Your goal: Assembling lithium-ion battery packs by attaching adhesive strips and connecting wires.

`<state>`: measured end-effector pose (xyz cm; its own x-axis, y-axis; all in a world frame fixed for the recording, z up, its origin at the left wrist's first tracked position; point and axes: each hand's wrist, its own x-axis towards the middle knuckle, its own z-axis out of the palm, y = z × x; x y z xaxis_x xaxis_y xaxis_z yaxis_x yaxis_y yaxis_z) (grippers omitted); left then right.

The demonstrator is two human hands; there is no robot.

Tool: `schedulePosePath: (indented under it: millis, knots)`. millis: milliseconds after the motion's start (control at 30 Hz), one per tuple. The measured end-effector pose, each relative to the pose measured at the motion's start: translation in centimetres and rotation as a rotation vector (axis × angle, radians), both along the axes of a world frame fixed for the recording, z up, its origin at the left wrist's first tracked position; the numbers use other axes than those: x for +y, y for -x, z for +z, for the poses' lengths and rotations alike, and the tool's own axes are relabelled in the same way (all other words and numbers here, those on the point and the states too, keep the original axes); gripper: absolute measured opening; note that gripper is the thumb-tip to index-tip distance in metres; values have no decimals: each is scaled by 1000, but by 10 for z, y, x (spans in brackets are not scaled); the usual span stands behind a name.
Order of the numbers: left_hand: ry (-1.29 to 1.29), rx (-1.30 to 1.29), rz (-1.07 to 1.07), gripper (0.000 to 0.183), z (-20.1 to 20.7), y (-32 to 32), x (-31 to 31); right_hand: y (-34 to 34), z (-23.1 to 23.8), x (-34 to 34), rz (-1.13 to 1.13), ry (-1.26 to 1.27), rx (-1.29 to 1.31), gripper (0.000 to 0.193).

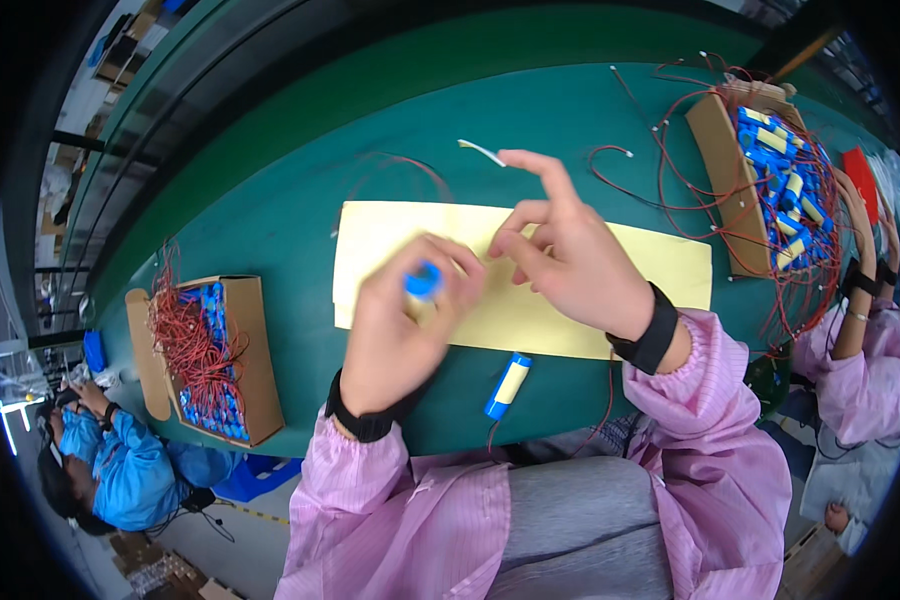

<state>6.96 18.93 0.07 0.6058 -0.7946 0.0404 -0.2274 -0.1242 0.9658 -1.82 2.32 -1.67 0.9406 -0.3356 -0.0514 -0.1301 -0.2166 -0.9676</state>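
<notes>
My left hand, smeared by motion, is closed around a blue cylindrical battery, whose round end shows between the fingers. A thin red wire trails, blurred, beyond that hand. My right hand has its index finger stretched out and the other fingers curled. A small pale strip, seen nearly edge-on, clings to that index fingertip. Below both hands lies a pale yellow sheet. Nearer me rests another blue battery with a yellow label, tilted, with a wire at its lower end.
At left stands an open cardboard box of blue batteries with tangled red wires. Another cardboard box at right holds batteries with yellow labels, wires spilling onto the green table. Co-workers sit at both sides; one's hand is beside the right box.
</notes>
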Motion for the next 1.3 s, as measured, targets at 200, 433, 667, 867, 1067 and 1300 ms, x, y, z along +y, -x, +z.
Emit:
schedulePosePath:
  millis: [200, 433, 667, 867, 1067, 1300]
  knots:
    - [-584, -452, -264, 39, -6, 42, 19, 7, -2, -5, -73, 21, -41, 58]
    - [-633, -377, -229, 38, 2, 65, 17, 2, -2, 1, -17, 51, -161, 60]
    - [-271, -331, 136, 30, 15, 25, 8, 13, 16, -3, 111, -83, -196, 67]
    - [-3, -350, 188, 22, 4, 26, -9, 11, 9, 2, 117, -147, -162, 71]
    - [-107, -355, 165, 20, 11, 27, -10, 9, 12, 4, 106, -201, -186, 65]
    - [-16, 39, 114, 11, -12, 20, -1, 8, 5, 3, 167, -167, -258, 62]
